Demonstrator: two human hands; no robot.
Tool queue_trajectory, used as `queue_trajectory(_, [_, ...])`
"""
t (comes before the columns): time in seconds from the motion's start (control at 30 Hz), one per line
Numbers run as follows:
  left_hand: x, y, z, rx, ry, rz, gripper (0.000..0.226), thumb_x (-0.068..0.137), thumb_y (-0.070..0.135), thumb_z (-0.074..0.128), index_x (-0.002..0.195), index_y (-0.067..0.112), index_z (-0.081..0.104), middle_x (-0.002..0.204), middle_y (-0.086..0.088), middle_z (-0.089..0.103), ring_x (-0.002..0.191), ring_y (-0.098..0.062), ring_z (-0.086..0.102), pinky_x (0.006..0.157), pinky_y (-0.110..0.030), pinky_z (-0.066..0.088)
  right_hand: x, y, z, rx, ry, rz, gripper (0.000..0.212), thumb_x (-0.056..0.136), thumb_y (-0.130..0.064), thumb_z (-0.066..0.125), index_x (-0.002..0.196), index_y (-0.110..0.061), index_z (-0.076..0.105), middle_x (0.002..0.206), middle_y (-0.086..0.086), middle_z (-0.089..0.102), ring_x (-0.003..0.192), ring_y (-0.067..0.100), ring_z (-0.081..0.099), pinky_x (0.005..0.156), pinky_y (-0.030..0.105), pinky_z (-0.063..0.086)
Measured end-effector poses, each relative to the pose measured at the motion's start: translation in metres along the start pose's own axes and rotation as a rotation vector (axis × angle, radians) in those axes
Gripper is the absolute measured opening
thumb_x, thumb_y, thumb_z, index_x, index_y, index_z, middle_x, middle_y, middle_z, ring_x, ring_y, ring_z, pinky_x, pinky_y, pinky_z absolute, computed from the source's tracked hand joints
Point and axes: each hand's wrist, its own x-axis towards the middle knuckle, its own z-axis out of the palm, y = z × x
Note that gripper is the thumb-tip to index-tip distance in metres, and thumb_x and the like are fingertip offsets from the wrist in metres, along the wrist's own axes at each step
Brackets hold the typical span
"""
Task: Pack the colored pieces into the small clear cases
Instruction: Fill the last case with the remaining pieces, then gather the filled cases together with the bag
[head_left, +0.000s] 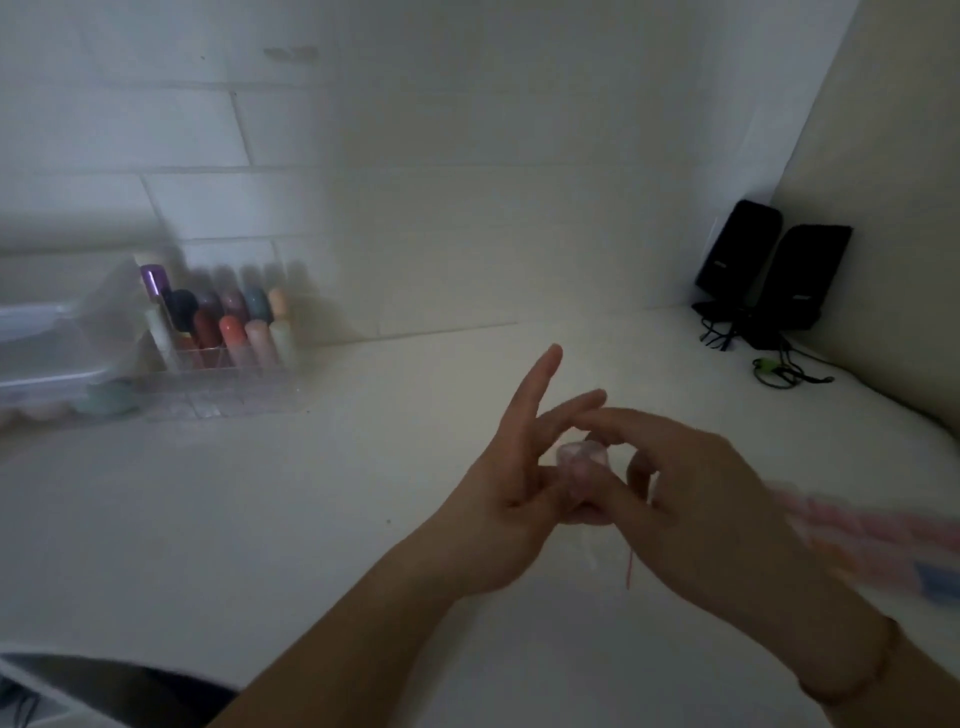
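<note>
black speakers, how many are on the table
2. One black box-shaped speaker stands in the far right corner against the wall; the second black speaker stands just right of it and nearer, touching or almost touching. Tangled cables lie before them. None seems hidden.

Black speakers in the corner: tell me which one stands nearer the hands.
The right-hand speaker; it stands further forward on the table than the left speaker, which sits back against the wall.

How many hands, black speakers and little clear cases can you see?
Hands: 2, the left hand and the right hand
Black speakers: 2
Small clear case held between the hands: 1
Total: 5
</note>
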Motion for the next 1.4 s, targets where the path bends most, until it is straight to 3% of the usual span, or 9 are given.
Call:
queue_trajectory(0.17, [-0.008,0.013,0.027,0.256,-0.112,0.185,0.074,0.09,0.001,0.063,0.149,0.024,0.025,0.132,0.009,0.058,0.107,-0.017,0.066,0.092,-0.03,0.053,-0.048,-0.006,-0.011,0.044,0.234,-0.064,0.011,0.091,-0.034,0.057,0.101,-0.034,0.061,0.097,-0.026,0.06,0.089,-0.005,0.056,0.079,0.008,0.04])
queue_trajectory(0.33, [0.002,0.014,0.027,0.767,-0.031,0.405,0.042,0.086,0.031,0.07,0.126,0.02,0.06,0.145,0.006,0.045,0.122,-0.009,0.054,0.099,-0.025,0.045,-0.096,0.053,-0.06,0.276,0.42,0.315,0.006,0.087,-0.035,0.067,0.088,-0.04,0.063,0.091,-0.024,0.067,0.079,0.001,0.067,0.065,0.005,0.046])
queue_trajectory(0.47, [0.018,-0.006,-0.015,0.995,0.36,0.03,0.034,0.092,0.04,0.057,0.116,0.018,0.065,0.125,-0.001,0.058,0.107,-0.022,0.059,0.095,-0.039,0.048,-0.123,0.116,-0.077,0.082,0.217,0.534,0.026,0.085,-0.021,0.071,0.084,-0.046,0.064,0.085,-0.02,0.069,0.082,-0.001,0.063,0.071,0.007,0.044])
queue_trajectory(0.57, [0.022,-0.023,-0.034,1.165,0.271,-0.462,0.064,0.083,0.067,0.032,0.106,0.02,0.069,0.121,-0.009,0.062,0.101,-0.037,0.058,0.096,-0.048,0.045,-0.123,0.128,-0.061,0.005,0.12,0.511,0.021,0.083,-0.018,0.074,0.086,-0.038,0.067,0.089,-0.015,0.068,0.077,0.001,0.061,0.082,0.002,0.035])
queue_trajectory(0.67, [0.021,-0.025,-0.026,1.111,0.169,-0.63,0.053,0.086,0.069,0.028,0.065,0.029,0.056,0.1,-0.001,0.061,0.103,-0.034,0.052,0.093,-0.048,0.042,-0.113,0.124,-0.053,0.027,0.123,0.456,0.013,0.082,-0.027,0.073,0.089,-0.036,0.066,0.084,-0.016,0.067,0.076,-0.003,0.058,0.07,0.004,0.038])
queue_trajectory(0.83, [0.023,-0.02,-0.012,1.073,0.237,-0.601,0.015,0.091,0.045,0.057,0.08,0.035,0.061,0.103,0.01,0.06,0.114,-0.024,0.047,0.095,-0.042,0.036,-0.104,0.115,-0.045,-0.213,0.069,0.459,0.016,0.082,-0.045,0.067,0.093,-0.033,0.064,0.09,-0.017,0.057,0.082,0.005,0.055,0.077,0.028,0.045])
queue_trajectory(0.97, [0.019,-0.011,-0.015,0.864,0.345,-0.416,0.017,0.087,0.025,0.068,0.072,0.029,0.062,0.081,0.01,0.067,0.086,-0.015,0.064,0.076,-0.031,0.045,-0.095,0.108,-0.051,-0.223,0.156,0.405,0.017,0.083,-0.053,0.059,0.08,-0.036,0.059,0.082,-0.017,0.056,0.071,-0.001,0.053,0.064,0.023,0.042])
queue_trajectory(1.17, [0.034,0.018,0.01,0.301,0.51,-0.163,0.009,0.087,0.002,0.064,0.079,0.004,0.061,0.069,-0.003,0.068,0.057,-0.016,0.063,0.059,-0.028,0.048,-0.042,0.065,-0.05,0.28,0.16,0.481,0.078,0.067,-0.091,0.024,0.072,-0.024,0.063,0.072,-0.006,0.067,0.066,0.007,0.061,0.057,0.02,0.038])
queue_trajectory(1.4, [0.044,0.003,0.021,-0.038,0.603,-0.164,0.008,0.093,0.007,0.056,0.085,0.005,0.055,0.069,-0.003,0.064,0.054,-0.016,0.056,0.058,-0.031,0.046,-0.009,0.054,-0.042,0.696,0.221,0.572,0.039,0.085,-0.039,0.067,0.08,-0.001,0.067,0.076,0.012,0.071,0.057,0.017,0.062,0.055,0.034,0.05])
